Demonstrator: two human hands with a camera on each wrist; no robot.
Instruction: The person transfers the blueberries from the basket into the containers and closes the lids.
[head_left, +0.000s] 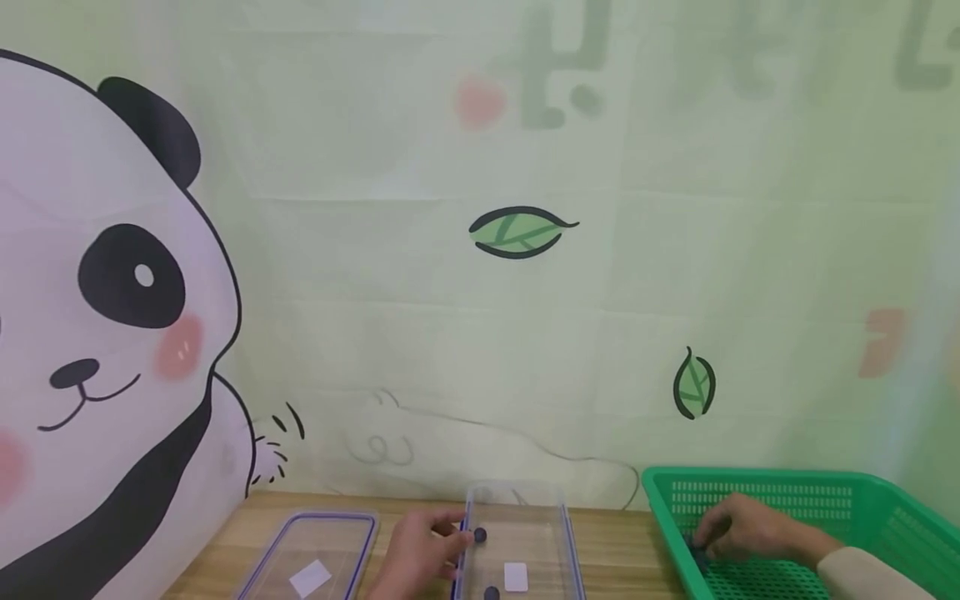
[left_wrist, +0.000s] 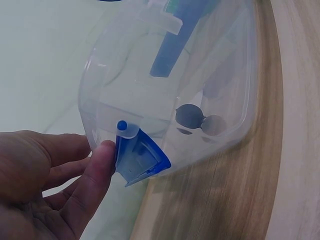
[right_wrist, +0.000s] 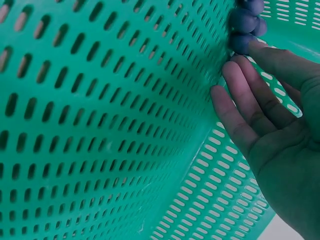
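Observation:
In the head view my left hand [head_left: 422, 552] is at the left rim of a clear plastic box [head_left: 543, 533]. The left wrist view shows its thumb and fingers pinching the wall beside a blue latch [left_wrist: 142, 157]. Two dark round berries, perhaps blueberries, lie inside; one berry [head_left: 480, 535] is near the fingertips. My right hand [head_left: 750, 529] reaches into a green perforated basket [head_left: 765, 475]. Its thumb and a fingertip meet at the lowest of several dark blue berries [right_wrist: 243, 43] clustered against the basket wall. The exact grip there is partly hidden.
Left of the box lies a clear lid [head_left: 337, 546] with a blue edge and a white label [head_left: 311, 577]. A small white card [head_left: 516, 577] shows at the box. Behind the wooden table [head_left: 611, 550] hangs a printed cloth [head_left: 360, 250] with a panda.

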